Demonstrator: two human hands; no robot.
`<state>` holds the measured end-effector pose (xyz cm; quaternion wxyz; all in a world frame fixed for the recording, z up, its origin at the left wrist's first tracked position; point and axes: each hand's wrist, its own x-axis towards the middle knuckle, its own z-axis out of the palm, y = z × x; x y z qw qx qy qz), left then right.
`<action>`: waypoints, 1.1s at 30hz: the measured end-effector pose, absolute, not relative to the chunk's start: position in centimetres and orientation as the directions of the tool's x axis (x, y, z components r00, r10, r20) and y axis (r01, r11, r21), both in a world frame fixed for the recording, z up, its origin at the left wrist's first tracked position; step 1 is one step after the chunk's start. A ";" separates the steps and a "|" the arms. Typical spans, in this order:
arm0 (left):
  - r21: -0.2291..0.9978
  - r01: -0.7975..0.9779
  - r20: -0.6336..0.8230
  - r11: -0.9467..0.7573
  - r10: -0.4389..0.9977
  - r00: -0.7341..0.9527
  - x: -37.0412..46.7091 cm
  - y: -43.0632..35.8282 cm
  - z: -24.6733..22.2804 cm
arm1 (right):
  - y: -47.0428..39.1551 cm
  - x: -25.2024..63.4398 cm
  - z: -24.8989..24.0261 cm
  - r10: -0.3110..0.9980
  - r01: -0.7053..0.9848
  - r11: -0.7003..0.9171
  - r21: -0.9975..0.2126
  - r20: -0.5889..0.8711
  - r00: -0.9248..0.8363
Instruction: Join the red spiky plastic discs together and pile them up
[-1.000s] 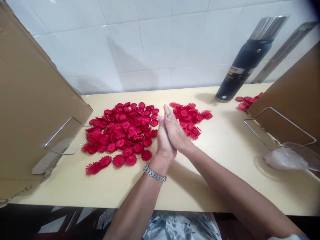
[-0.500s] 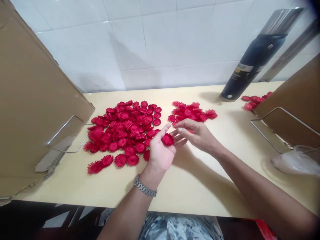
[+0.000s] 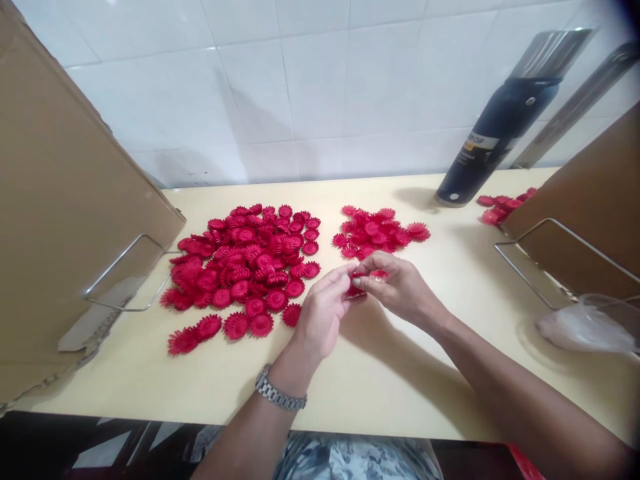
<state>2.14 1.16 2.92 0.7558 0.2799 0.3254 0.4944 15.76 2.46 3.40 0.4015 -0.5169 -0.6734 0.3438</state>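
Head cam: red rosette is pinched btwn L hand & R hand, fingers closed, over mid worktop; small red pile just beyond, twd far edge, larger red pile to L.

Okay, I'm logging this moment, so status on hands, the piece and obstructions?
Left hand and right hand both on one red rosette. Rosette partly hidden by fingers. Nothing visible blocking either hand.
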 end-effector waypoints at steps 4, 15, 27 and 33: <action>0.887 -0.385 -0.191 0.256 0.961 0.199 2.0 1.2 2.4 | 2.5 15.7 3.5 0.980 0.435 0.185 -0.881 0.130 -0.152; 0.908 -0.376 -0.180 0.186 0.982 0.051 1.6 1.6 1.5 | 2.9 15.5 2.6 0.957 -0.093 -0.057 -0.994 -0.028 -0.289; 0.936 -0.318 -0.136 0.153 0.988 0.075 1.8 1.2 0.4 | 3.2 15.1 1.9 0.997 -0.053 0.006 -0.999 0.010 -0.073; 0.916 -0.370 -0.150 0.153 0.988 0.038 1.8 1.3 0.4 | 2.9 15.2 1.8 0.993 -0.091 0.017 -0.996 0.028 -0.114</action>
